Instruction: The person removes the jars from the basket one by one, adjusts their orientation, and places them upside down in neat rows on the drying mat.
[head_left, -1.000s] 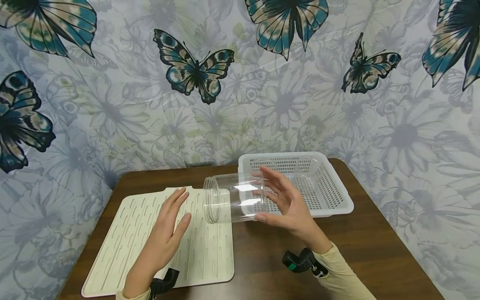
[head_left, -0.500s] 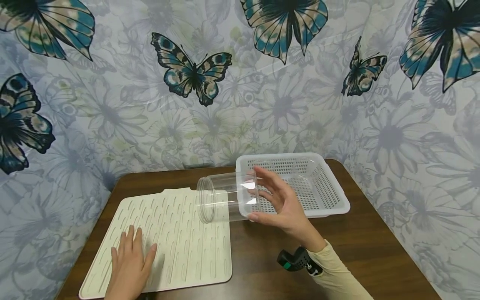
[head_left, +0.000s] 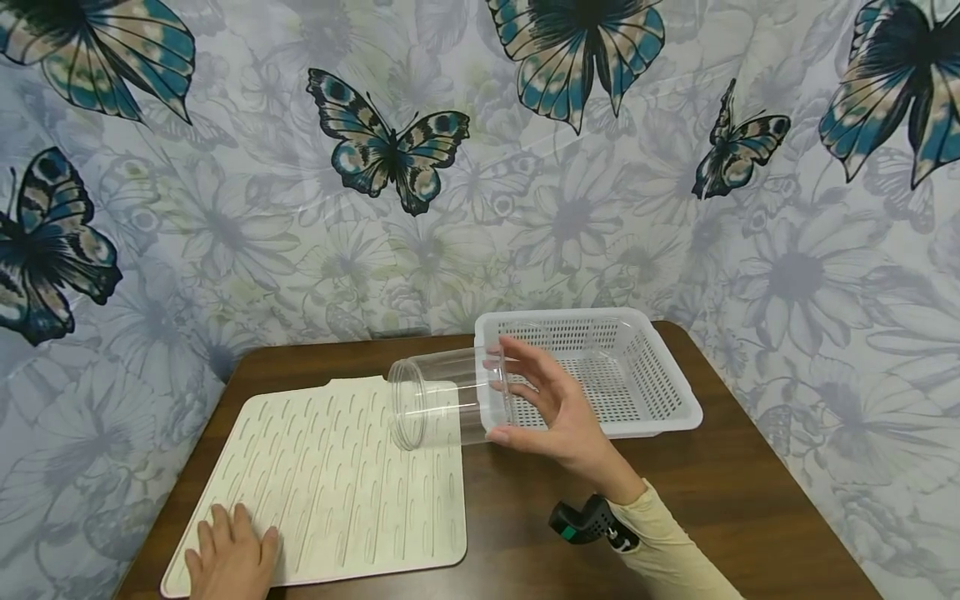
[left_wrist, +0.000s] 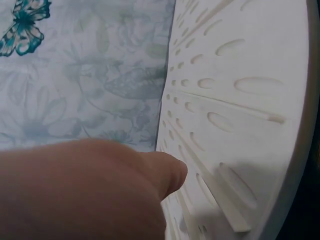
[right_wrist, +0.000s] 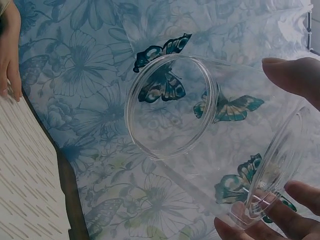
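A clear plastic jar (head_left: 450, 396) with a threaded mouth lies sideways in the air, its mouth facing left over the mat's right edge. My right hand (head_left: 558, 408) grips the jar round its base end, thumb below and fingers above. In the right wrist view the open mouth of the jar (right_wrist: 170, 107) shows no lid. My left hand (head_left: 232, 554) rests at the lower left of the cream ridged drying mat (head_left: 352, 475), fingers spread and straight. The left wrist view has the left hand (left_wrist: 100, 185) close by the mat's rounded edge.
Behind the right hand stands a white perforated basket (head_left: 675, 400), with a clear container (head_left: 607, 333) inside. Both basket and mat sit on a brown wooden table (head_left: 720, 508). A butterfly-print cloth (head_left: 570, 208) hangs behind the table.
My left hand has left the jar's side and dropped down and left onto the mat's near corner. The right hand, still holding the jar, has shifted slightly left.
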